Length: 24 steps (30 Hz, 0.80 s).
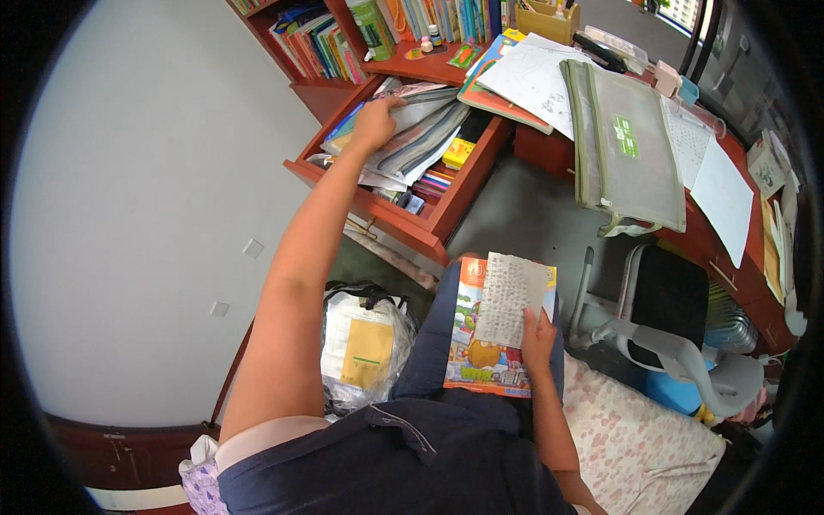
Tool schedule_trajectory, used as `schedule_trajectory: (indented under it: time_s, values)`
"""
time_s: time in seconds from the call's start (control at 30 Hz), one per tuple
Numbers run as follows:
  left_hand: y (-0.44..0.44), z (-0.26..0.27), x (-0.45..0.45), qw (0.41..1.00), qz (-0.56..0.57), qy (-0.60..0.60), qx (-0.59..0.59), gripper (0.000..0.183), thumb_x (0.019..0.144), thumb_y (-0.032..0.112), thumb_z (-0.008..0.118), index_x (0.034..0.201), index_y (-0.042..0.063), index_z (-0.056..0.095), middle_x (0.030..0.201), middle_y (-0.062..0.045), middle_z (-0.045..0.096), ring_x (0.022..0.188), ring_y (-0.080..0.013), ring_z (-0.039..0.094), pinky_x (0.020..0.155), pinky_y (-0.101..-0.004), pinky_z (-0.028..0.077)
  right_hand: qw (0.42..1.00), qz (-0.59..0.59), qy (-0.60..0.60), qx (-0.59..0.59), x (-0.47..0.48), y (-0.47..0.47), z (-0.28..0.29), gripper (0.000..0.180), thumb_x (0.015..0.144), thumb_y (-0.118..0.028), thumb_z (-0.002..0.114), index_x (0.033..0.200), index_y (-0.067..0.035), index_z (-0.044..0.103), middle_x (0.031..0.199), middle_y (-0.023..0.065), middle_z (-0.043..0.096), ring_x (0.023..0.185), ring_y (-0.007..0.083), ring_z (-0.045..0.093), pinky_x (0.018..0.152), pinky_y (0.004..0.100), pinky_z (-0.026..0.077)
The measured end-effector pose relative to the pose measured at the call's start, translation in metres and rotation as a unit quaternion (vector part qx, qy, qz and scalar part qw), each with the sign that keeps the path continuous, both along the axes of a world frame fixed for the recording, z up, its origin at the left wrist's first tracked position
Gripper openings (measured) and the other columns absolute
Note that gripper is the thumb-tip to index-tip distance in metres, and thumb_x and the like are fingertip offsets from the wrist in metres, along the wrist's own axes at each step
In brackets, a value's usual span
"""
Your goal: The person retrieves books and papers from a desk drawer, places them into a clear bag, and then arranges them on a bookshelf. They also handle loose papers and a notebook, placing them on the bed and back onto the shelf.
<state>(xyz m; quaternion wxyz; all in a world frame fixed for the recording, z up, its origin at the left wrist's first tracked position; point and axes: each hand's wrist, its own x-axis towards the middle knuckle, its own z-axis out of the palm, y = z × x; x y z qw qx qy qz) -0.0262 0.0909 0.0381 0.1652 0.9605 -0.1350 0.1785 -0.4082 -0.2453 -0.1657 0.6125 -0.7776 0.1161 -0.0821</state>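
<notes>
My left hand [376, 123] reaches into an open red wooden drawer [402, 225], its fingers on the papers [418, 111] near the back; whether it grips one cannot be told. A striped grey folder or pouch [421, 145] lies right of the hand, above loose papers. A yellow box [459, 153] and several coloured, flat items [434, 183] lie at the drawer's right side. On my lap rests a colourful magazine [467, 370]. Over it, my right hand [538, 335] holds a sheet of paper with handwriting [505, 299], thumb on top.
A mesh zip bag [644, 129] hangs over the desk's edge beside drawings [531, 77]. Bookshelves [335, 13] stand behind the drawer. A clear plastic bag of papers [367, 347] sits on the floor at left. An office chair [666, 302] stands at right, near a floral cloth [631, 418].
</notes>
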Motion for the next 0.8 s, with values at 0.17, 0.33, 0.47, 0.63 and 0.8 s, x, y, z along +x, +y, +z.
schedule_trajectory:
  time_s: [0.17, 0.33, 0.47, 0.63, 0.8]
  values:
    - [0.004, 0.037, 0.003, 0.999, 0.006, -0.044, -0.006, 0.036, 0.081, 0.002, 0.056, 0.102, 0.020, 0.080, 0.098, -0.015, 0.076, 0.095, -0.0379, 0.071, 0.086, -0.0474, 0.055, 1.000, 0.006, -0.013, 0.006, 0.001, 0.002, -0.006, 0.032, 0.107, -0.025, 0.056, 0.116, 0.004, 0.066, 0.094, 0.0200, 0.076, 0.087, 0.0221, 0.075, 0.077, 0.0356, 0.055]
    - [0.008, 0.121, -0.039, 0.982, -0.001, -0.169, 0.091, 0.019, 0.084, 0.008, 0.058, 0.087, 0.016, 0.075, 0.090, -0.009, 0.074, 0.083, -0.0332, 0.071, 0.072, -0.0448, 0.054, 0.999, 0.007, -0.030, -0.016, 0.001, 0.005, 0.001, 0.030, 0.106, -0.023, 0.057, 0.113, 0.004, 0.066, 0.092, 0.0216, 0.074, 0.086, 0.0272, 0.076, 0.076, 0.0368, 0.055]
    - [0.002, 0.168, -0.115, 0.964, 0.001, -0.255, 0.080, 0.022, 0.086, -0.002, 0.056, 0.088, 0.012, 0.072, 0.100, -0.007, 0.074, 0.082, -0.0315, 0.069, 0.069, -0.0367, 0.054, 0.999, 0.006, -0.041, -0.022, 0.002, 0.006, 0.001, 0.028, 0.105, -0.021, 0.058, 0.110, 0.005, 0.066, 0.091, 0.0232, 0.073, 0.086, 0.0313, 0.075, 0.075, 0.0378, 0.054]
    - [-0.029, 0.133, -0.239, 0.898, -0.123, -0.399, 0.139, 0.009, 0.073, 0.003, 0.071, 0.073, 0.007, 0.063, 0.116, -0.006, 0.077, 0.087, -0.0213, 0.074, 0.064, -0.0327, 0.053, 0.999, -0.010, -0.033, -0.039, -0.002, 0.007, -0.002, 0.028, 0.105, -0.021, 0.059, 0.113, 0.005, 0.066, 0.093, 0.0203, 0.074, 0.088, 0.0263, 0.074, 0.079, 0.0373, 0.054]
    - [-0.054, 0.023, -0.326, 0.960, -0.221, -0.112, 0.132, 0.010, 0.077, 0.011, 0.071, 0.073, 0.007, 0.062, 0.137, -0.005, 0.068, 0.126, -0.0244, 0.065, 0.100, -0.0377, 0.055, 0.991, -0.110, 0.005, 0.071, -0.011, -0.026, -0.087, 0.034, 0.103, -0.015, 0.061, 0.130, 0.005, 0.062, 0.126, 0.0114, 0.067, 0.118, 0.0210, 0.061, 0.103, 0.0345, 0.047]
